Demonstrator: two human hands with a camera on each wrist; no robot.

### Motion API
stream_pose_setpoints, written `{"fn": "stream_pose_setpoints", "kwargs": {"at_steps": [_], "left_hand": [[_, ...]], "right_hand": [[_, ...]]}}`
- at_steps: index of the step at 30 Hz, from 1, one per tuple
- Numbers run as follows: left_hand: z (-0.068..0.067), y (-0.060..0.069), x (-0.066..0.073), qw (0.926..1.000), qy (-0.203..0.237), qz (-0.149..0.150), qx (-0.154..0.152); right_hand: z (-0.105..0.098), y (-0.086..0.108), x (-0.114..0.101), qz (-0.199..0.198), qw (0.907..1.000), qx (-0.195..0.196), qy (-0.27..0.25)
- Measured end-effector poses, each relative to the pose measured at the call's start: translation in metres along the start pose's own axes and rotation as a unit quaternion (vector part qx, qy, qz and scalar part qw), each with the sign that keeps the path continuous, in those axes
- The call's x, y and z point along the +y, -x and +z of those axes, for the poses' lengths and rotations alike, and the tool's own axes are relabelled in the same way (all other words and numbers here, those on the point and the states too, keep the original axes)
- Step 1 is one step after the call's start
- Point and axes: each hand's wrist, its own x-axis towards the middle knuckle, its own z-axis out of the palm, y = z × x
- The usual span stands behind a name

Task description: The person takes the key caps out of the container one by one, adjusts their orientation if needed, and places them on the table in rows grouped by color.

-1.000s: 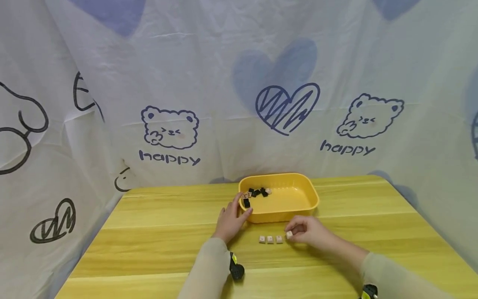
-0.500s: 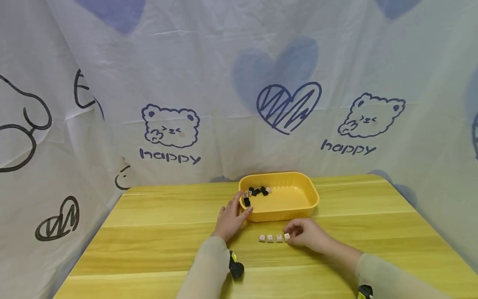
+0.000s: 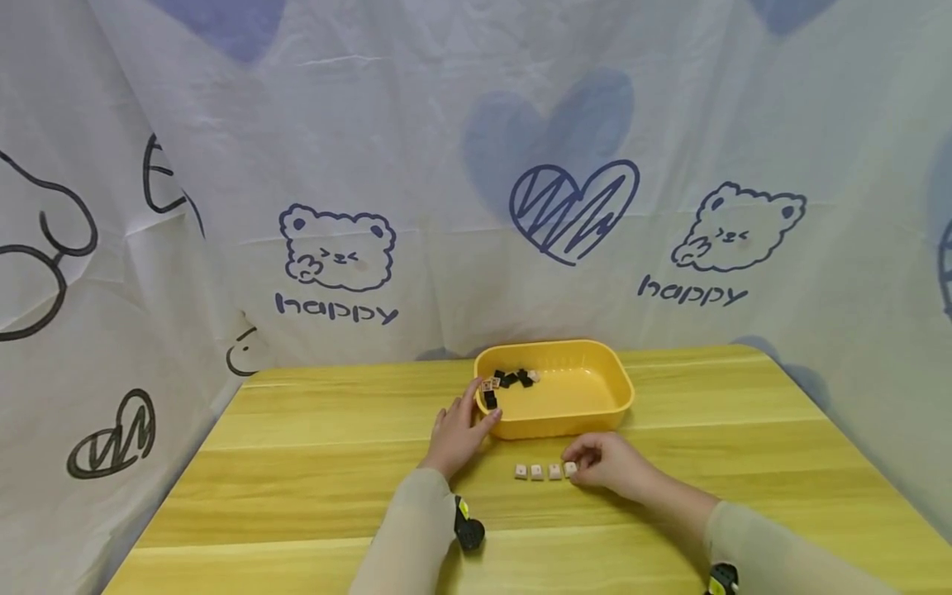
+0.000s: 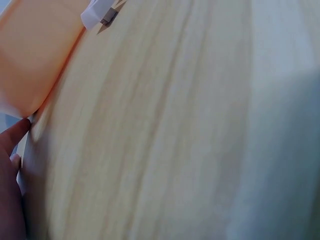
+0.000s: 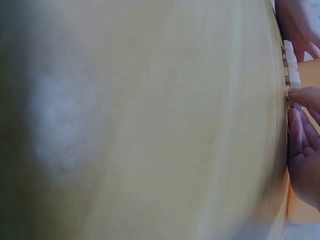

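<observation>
My right hand (image 3: pixel 611 467) pinches a small white keycap (image 3: pixel 570 468) between thumb and finger at the right end of a short row of white keycaps (image 3: pixel 537 472) on the table. The right wrist view shows the fingertips (image 5: pixel 295 95) of that hand around the end keycap. Against the left end of a yellow basket (image 3: pixel 558 426) rests my left hand (image 3: pixel 455 434), its thumb and fingers spread at the rim. Inside the basket's left part lie several black pieces (image 3: pixel 509 379) and a few pale ones (image 3: pixel 534 376).
The wooden table (image 3: pixel 312 471) extends on both sides of the hands. A printed cloth (image 3: pixel 446 165) hangs behind the table, close to the basket's back. Black devices are strapped at both wrists, one (image 3: pixel 468 530) near the left sleeve.
The right hand has moved slightly left, and the keycap in its fingers has come down from a tilted pose to sit beside the row. The left hand has stayed at the basket.
</observation>
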Motion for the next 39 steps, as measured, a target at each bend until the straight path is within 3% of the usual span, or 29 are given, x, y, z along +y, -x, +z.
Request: {"fn": "stream_pose_setpoints", "kwargs": {"at_steps": [17,23,31,39], "left_hand": [[0.000,-0.001,0.001,1.0000,-0.004,-0.001,-0.002],[-0.001,0.000,0.002,1.0000,0.000,-0.006,-0.003],[-0.001,0.000,0.001,1.0000,-0.002,-0.005,-0.004],[-0.001,-0.001,0.001,1.0000,-0.003,-0.007,-0.002]], "right_hand": [[-0.001,0.000,-0.002,-0.001,0.9993,-0.001,0.037],[-0.005,0.004,-0.004,0.003,1.0000,0.002,0.005],[-0.014,0.004,-0.013,-0.043,0.9989,0.007,0.016],[-0.022,-0.012,-0.039,-0.065,0.9967,0.019,0.045]]}}
